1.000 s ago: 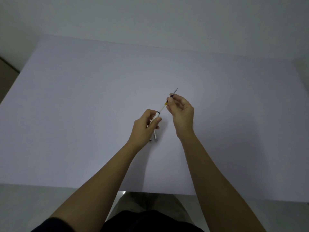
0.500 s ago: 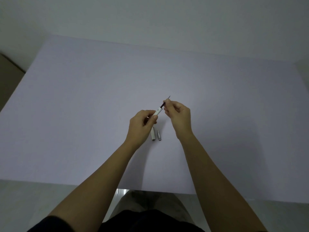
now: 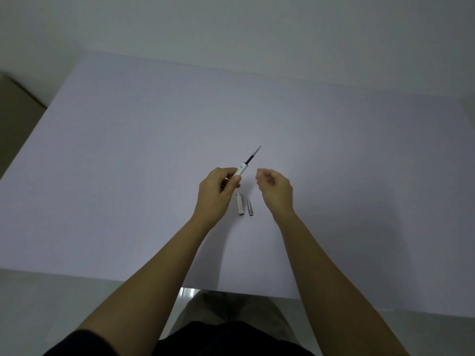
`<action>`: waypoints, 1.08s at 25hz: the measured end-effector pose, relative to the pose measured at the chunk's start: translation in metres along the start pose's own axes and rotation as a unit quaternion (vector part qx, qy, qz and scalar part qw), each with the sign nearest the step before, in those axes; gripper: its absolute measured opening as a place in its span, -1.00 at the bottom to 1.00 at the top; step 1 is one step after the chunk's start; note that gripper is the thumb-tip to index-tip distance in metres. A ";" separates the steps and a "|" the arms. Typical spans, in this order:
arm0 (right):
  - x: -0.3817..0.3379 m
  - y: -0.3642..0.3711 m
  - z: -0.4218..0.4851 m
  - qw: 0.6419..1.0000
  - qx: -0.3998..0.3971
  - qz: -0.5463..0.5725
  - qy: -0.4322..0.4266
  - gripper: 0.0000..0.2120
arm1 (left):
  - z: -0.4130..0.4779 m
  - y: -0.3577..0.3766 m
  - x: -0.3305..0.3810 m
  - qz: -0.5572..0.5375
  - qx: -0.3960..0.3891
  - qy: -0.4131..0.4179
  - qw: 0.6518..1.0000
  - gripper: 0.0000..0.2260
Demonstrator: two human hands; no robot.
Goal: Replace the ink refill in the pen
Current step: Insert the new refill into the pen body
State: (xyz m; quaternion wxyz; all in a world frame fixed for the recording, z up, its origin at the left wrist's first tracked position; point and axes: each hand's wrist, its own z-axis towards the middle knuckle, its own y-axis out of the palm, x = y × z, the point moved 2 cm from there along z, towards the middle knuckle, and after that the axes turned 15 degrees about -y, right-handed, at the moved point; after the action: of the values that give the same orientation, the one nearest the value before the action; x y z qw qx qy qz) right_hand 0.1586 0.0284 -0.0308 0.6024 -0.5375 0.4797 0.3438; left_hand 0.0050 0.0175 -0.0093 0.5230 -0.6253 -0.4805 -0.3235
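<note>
My left hand grips a white pen barrel, tilted up and to the right above the table. A dark ink refill sticks out of the barrel's upper end, its tip pointing away from me. My right hand hovers just right of the barrel with loosely curled fingers and nothing in it. On the table between my wrists lie a white pen cap and a small silver tip cone, side by side.
The pale lavender table spreads wide on all sides. A plain wall rises behind its far edge. A brown surface shows at the far left. My lap and a glossy floor lie below the near edge.
The refill has slid deeper into the barrel. My right hand has let go of it and drawn back to the right. The left hand keeps holding the barrel.
</note>
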 end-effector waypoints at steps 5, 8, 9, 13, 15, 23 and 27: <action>0.035 0.009 -0.015 0.976 -0.105 -0.184 0.045 -0.72 | 0.001 -0.006 0.000 -0.003 0.005 -0.003 1.000 -0.92; 0.040 0.015 -0.015 0.962 -0.128 -0.237 0.034 -0.72 | 0.001 -0.008 -0.002 0.002 0.011 -0.001 1.000 -0.92; 0.040 0.017 -0.014 0.958 -0.133 -0.252 0.026 -0.74 | 0.001 -0.008 -0.002 0.003 0.012 -0.002 1.000 -0.92; 0.041 0.016 -0.013 0.948 -0.133 -0.290 0.000 -0.81 | 0.001 -0.009 -0.006 0.004 0.014 -0.007 1.000 -0.91; 0.032 0.010 -0.007 0.975 -0.067 -0.210 0.016 -0.78 | 0.000 -0.009 -0.007 0.004 0.013 -0.008 1.000 -0.91; -0.029 -0.017 0.037 0.911 0.118 0.392 0.056 -0.92 | -0.005 -0.002 -0.007 0.030 -0.009 0.002 1.000 -0.89; -0.036 -0.016 0.034 0.919 0.087 0.383 0.036 -0.88 | -0.005 0.003 -0.005 0.034 -0.010 0.010 0.999 -0.91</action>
State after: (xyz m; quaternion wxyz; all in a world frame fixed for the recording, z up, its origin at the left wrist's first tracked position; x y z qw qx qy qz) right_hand 0.1700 0.0619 0.0072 0.4518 -0.2703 0.6981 0.4853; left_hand 0.0063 0.0110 -0.0134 0.5324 -0.6433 -0.4498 -0.3167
